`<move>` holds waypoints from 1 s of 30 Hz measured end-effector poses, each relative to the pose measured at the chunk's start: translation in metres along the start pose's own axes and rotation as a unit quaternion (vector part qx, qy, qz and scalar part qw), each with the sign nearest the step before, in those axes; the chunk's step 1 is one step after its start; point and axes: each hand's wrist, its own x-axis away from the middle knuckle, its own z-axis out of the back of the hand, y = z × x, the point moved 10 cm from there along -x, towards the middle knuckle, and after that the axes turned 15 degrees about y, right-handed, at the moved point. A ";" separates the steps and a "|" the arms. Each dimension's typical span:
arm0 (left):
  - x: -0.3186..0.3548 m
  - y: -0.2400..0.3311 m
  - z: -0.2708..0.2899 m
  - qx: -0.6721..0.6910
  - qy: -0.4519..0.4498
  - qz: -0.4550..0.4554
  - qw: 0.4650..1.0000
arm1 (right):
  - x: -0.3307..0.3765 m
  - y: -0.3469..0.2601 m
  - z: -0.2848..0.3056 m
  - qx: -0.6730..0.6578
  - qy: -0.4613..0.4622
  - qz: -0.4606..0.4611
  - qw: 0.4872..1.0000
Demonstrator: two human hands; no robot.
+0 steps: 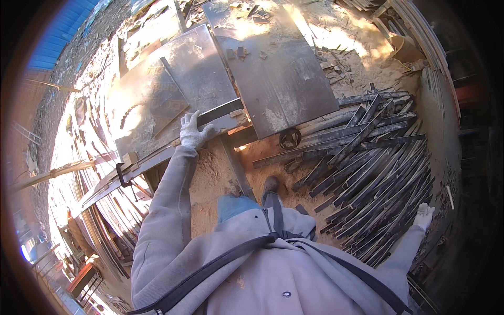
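My left hand [193, 132], in a white glove, is at the near edge of the metal saw table [210, 73]. Its fingers and thumb straddle the left end of a short wood strip [223, 112] with a dark face and a pale side. Far out to the right, my right hand [424, 216], also gloved, is stretched over the edge of a wood pile with its fingers apart and nothing in them. Just beyond its fingertips a thin pale sliver of wood [450, 197] appears in the air, apart from the hand.
Dark-edged wood strips [373, 184] lie piled at my right. A black handwheel [289, 138] sits below the brown table panel [283, 73]. A black clamp [122, 175] grips the table's left edge, beside more stacked strips [100, 226]. Sawdust [207, 181] covers the ground by my shoe [271, 184].
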 end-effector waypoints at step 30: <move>0.017 0.066 -0.060 0.097 -0.202 -0.145 0.964 | 0.588 0.397 -0.609 0.497 -0.634 0.271 0.526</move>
